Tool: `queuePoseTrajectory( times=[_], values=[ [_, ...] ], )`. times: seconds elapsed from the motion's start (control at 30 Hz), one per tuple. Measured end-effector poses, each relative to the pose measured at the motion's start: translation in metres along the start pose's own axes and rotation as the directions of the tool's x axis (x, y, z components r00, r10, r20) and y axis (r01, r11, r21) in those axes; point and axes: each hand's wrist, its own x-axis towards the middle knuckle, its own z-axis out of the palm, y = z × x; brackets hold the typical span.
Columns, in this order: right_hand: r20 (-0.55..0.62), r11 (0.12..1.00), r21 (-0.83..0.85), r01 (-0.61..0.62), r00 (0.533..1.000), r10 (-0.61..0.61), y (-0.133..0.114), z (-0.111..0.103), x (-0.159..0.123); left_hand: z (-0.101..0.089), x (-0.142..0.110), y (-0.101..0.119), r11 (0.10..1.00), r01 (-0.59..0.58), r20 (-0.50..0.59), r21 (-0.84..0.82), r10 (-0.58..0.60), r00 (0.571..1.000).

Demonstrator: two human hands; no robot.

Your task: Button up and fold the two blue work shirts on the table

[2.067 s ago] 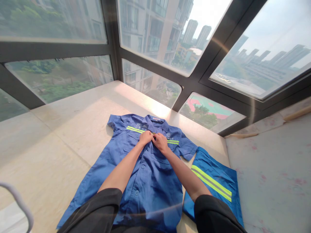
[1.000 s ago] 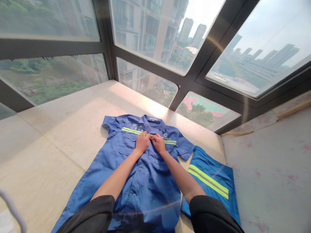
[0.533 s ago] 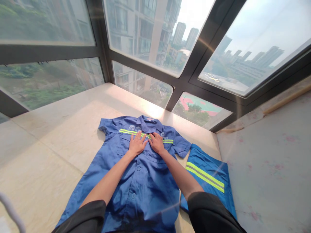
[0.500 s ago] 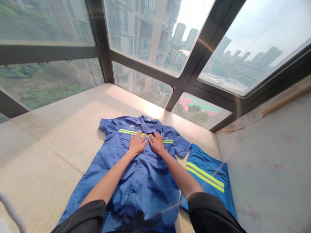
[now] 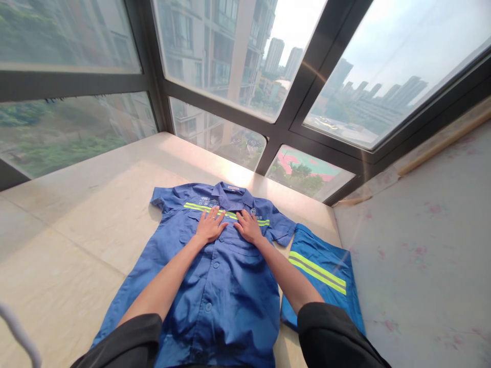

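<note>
A blue short-sleeved work shirt (image 5: 218, 291) with a neon yellow chest stripe lies flat, front up and buttoned, on a pale stone sill. My left hand (image 5: 209, 227) rests flat on the left side of its chest, fingers spread. My right hand (image 5: 249, 227) lies flat on the right side of the chest, fingers apart, just below the collar. Neither hand holds anything.
A folded blue garment (image 5: 322, 276) with yellow and grey stripes lies right of the shirt. The stone sill (image 5: 88, 225) runs along dark-framed windows (image 5: 276, 128). A pale flowered mattress (image 5: 422, 255) lies at the right. A white curved piece (image 5: 19, 332) shows at the lower left.
Both hands went from pinching the shirt's placket near the collar to lying flat and open on the chest, sliding slightly apart. The view shifted a little to the right.
</note>
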Motion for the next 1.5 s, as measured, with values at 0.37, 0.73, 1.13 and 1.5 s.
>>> queuePoseTrajectory(
  times=[0.37, 0.73, 1.13, 1.5],
  values=[
    [-0.093, 0.985, 0.168, 0.036, 0.995, -0.02, 0.019, 0.001, 0.003, 0.006, 0.012, -0.006, 1.0, -0.02, 0.003, 0.002, 0.02, 1.0],
    [-0.059, 0.996, 0.091, -0.003, 0.998, 0.008, 0.019, -0.004, 0.004, 0.0, 0.023, -0.012, 0.996, -0.091, 0.027, 0.005, 0.091, 0.995],
    [-0.087, 1.0, -0.026, -0.005, 0.996, 0.003, 0.013, -0.004, 0.003, 0.002, 0.023, -0.011, 0.998, -0.064, -0.029, -0.02, 0.064, 0.998],
    [-0.075, 0.999, -0.03, -0.011, 0.997, 0.009, -0.059, -0.034, -0.052, -0.014, 0.0, 0.021, 0.989, 0.146, -0.134, -0.018, -0.147, 0.98]
  ],
)
